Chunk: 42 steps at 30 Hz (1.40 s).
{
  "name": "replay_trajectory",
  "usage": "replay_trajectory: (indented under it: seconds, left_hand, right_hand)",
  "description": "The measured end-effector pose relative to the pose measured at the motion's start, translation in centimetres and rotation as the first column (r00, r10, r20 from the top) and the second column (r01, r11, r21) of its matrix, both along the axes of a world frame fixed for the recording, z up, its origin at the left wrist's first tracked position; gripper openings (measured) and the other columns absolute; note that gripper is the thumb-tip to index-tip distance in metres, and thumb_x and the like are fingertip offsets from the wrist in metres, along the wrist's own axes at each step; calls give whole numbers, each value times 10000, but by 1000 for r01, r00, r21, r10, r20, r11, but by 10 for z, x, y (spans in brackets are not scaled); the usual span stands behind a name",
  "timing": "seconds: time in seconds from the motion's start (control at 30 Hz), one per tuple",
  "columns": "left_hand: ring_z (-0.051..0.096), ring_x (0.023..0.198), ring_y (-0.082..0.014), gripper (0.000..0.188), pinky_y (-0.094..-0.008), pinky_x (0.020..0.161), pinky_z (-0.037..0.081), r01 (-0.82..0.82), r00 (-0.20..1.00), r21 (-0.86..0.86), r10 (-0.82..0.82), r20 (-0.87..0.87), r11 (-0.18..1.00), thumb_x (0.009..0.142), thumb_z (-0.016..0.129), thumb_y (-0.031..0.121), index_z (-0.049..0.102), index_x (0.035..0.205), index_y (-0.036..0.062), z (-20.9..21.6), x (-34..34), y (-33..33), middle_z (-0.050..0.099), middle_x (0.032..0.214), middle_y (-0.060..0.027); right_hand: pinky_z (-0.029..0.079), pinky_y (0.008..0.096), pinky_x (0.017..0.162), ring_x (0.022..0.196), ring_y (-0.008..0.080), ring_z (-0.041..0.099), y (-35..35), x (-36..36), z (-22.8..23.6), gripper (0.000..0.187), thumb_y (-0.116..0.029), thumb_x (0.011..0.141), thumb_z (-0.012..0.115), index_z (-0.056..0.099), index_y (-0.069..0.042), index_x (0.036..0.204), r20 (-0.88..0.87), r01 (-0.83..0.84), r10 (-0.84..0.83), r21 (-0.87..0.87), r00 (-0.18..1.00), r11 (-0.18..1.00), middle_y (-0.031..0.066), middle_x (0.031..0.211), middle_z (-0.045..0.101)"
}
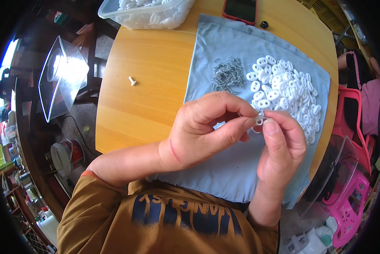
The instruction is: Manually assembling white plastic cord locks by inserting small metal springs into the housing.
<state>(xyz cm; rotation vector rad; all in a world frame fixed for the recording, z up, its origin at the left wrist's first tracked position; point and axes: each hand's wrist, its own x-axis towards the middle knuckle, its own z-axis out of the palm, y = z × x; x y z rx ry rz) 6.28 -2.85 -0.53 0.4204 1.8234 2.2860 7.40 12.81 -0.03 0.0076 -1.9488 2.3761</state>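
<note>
Over the blue cloth (215, 169), my left hand (211, 122) and my right hand (283, 144) meet, fingertips almost touching. Between them is a small white plastic piece (259, 121) with a round hole, pinched from both sides by thumb and forefinger. Whether a spring is also in the fingers is too small to tell. Just beyond my hands lies a heap of white oval two-hole plastic pieces (285, 84), partly hidden by my right hand. Left of that heap is a pile of small metal coil springs (228, 75).
On the wooden table (143, 110), a single white plastic part (132, 81) lies to the left. A clear plastic box (156, 23) of white pieces stands at the far edge. A red-cased phone (240, 9) and small black round object (264, 24) lie behind the cloth. Pink chairs (350, 203) stand right.
</note>
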Motion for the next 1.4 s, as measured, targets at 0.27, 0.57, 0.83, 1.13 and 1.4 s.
replay_trajectory:
  seconds: [0.27,0.57,0.83,1.13,1.4]
  left_hand:
    - [578,728,-96,201,-205,622,486,-13,966,152,-27,256,988,816,576,-47,534,1008,-7,2,1,0,556,907,-58]
    - [558,684,-87,174,-198,587,472,-44,976,108,19,216,993,801,554,-87,571,961,-23,1,1,2,557,865,-64]
    - [563,686,-86,143,-202,593,471,-56,956,166,5,294,985,813,556,-67,556,940,-1,2,1,1,566,848,-46]
    - [564,689,-83,142,-202,603,473,-49,948,204,-19,318,978,822,567,-44,545,952,8,3,1,3,569,845,-41]
    - [563,686,-82,134,-201,599,471,-58,946,184,-5,324,981,823,563,-45,541,945,6,-1,3,4,570,847,-42]
  right_hand:
    - [361,162,580,654,32,457,-1,3,1,71,19,819,571,594,39,883,31,-14,12,52,999,999,29,825,563]
    - [353,187,526,586,49,448,2,-1,-6,41,-3,818,576,597,32,823,-110,-36,70,282,992,959,24,732,553]
    - [340,166,530,597,22,429,-2,2,-3,59,19,815,566,586,43,866,13,-64,63,84,998,994,-2,737,540]
    - [332,155,536,609,12,419,-3,1,0,52,21,831,558,575,39,876,9,-75,75,20,997,997,-5,743,540]
    - [323,155,517,589,12,410,-4,2,-5,45,-8,847,563,577,34,841,0,-71,71,126,997,990,-21,703,525]
